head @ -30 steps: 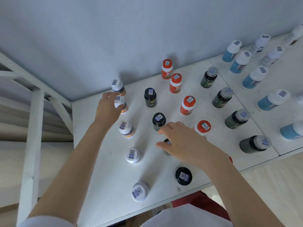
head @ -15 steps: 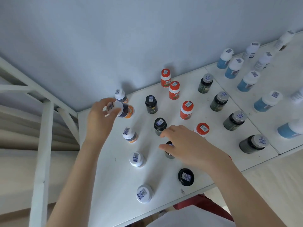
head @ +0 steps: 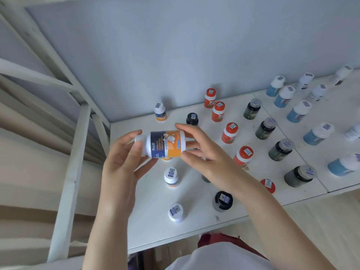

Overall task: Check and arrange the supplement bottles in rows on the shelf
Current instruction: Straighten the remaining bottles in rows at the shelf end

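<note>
An orange-and-navy supplement bottle (head: 165, 144) with a white cap lies sideways in the air above the white shelf (head: 150, 215). My left hand (head: 122, 162) grips its cap end and my right hand (head: 200, 152) grips its base. Its label faces me. Below it, white-capped bottles of the same kind stand in a column: one at the back (head: 160, 112), one in the middle (head: 171, 177) and one near the front edge (head: 176, 212). Another is mostly hidden under the held bottle.
Black-capped bottles (head: 223, 200), red bottles (head: 229, 132), dark green bottles (head: 266, 128) and blue bottles (head: 299, 114) stand in rows to the right. A white shelf frame (head: 70, 172) rises at the left. A grey wall (head: 175, 55) backs the shelf.
My left hand lifted the orange-and-navy bottle off the left column and tipped it sideways toward me. My right hand left the black bottle and took the held bottle's base.
</note>
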